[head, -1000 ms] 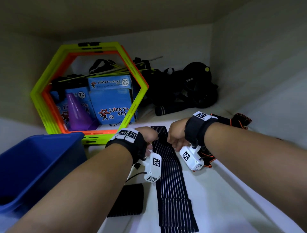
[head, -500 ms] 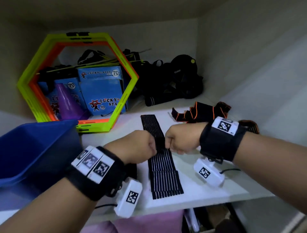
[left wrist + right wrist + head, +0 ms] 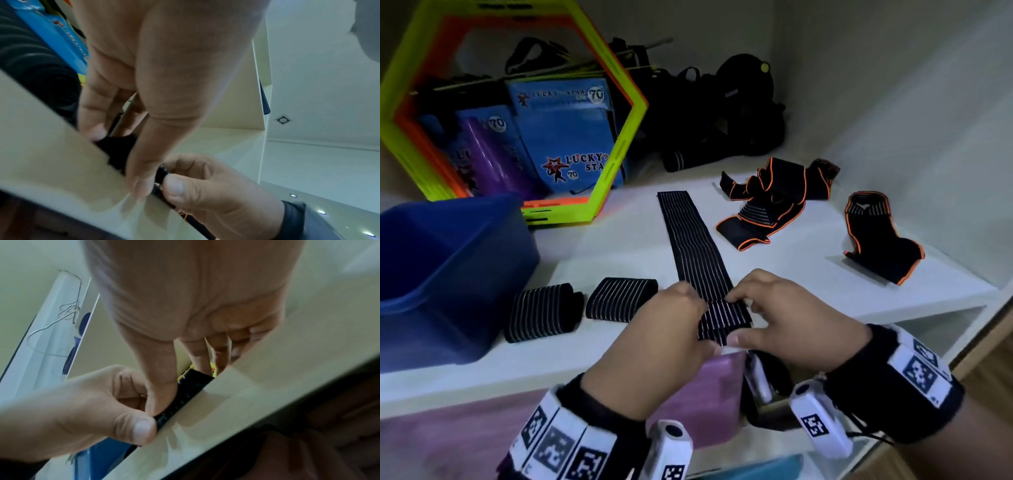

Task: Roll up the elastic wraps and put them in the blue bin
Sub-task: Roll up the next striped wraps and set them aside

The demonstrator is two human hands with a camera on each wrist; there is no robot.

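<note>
A long black elastic wrap with thin white stripes point(image 3: 693, 240) lies stretched along the white shelf point(image 3: 808, 270). Its near end is folded over at the shelf's front edge. My left hand point(image 3: 671, 329) and right hand point(image 3: 784, 318) pinch that folded end point(image 3: 722, 322) from either side, thumbs in front, fingers on top. In the wrist views the black fold point(image 3: 121, 154) point(image 3: 185, 395) sits between thumbs and fingertips. Two rolled striped wraps point(image 3: 542, 311) point(image 3: 621, 298) lie to the left. The blue bin point(image 3: 448, 274) stands at the far left.
Two black wraps with orange trim point(image 3: 770, 202) point(image 3: 876, 236) lie at the right. A yellow-green and orange hexagon frame point(image 3: 619, 137) leans at the back over blue boxes point(image 3: 565, 137) and a purple cone point(image 3: 486, 154). Black gear point(image 3: 722, 109) is piled behind. A purple thing point(image 3: 698, 394) shows below the shelf.
Both hands have drawn back from the wrap's middle to its near end at the shelf edge and folded it over. The head view has dropped and pulled back, showing two rolled wraps.
</note>
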